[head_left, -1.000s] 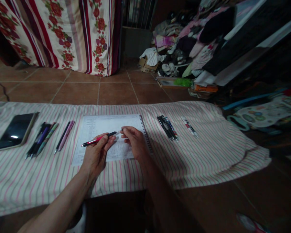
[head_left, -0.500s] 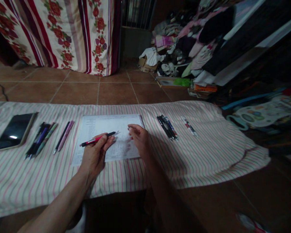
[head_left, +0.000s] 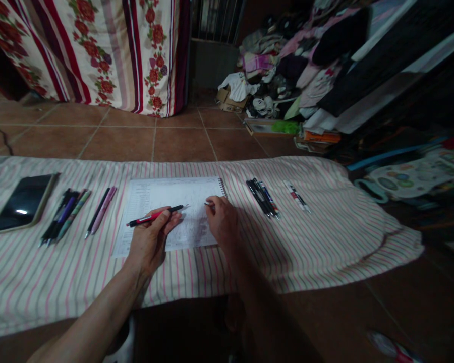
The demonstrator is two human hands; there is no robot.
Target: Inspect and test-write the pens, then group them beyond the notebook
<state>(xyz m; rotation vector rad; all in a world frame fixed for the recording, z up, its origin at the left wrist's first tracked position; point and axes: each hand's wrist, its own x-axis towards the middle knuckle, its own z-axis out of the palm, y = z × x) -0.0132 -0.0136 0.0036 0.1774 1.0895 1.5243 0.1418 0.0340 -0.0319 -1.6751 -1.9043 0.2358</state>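
Note:
My left hand (head_left: 151,237) is closed around a red and black pen (head_left: 147,218), its tip pointing right above a spiral notebook (head_left: 174,189). My right hand (head_left: 222,219) hovers at the notebook's right side, thumb and fingers pinched on a small dark piece (head_left: 209,203) too tiny to name. A short gap separates the pen tip from that pinch. Left of the notebook lie a dark pen (head_left: 97,213) and a pink pen (head_left: 105,209) side by side. To its right rests a group of black and blue pens (head_left: 263,198).
A phone (head_left: 22,202) and a bundle of several pens (head_left: 65,217) lie at the left of the striped cloth (head_left: 196,275). One white and red pen (head_left: 297,196) lies farther right. Beyond are a floral curtain (head_left: 124,55) and a clothes pile (head_left: 276,65).
My right hand has drawn slightly right, away from the pen tip, with its fingers still pinched. My left hand holds the pen in nearly the same place.

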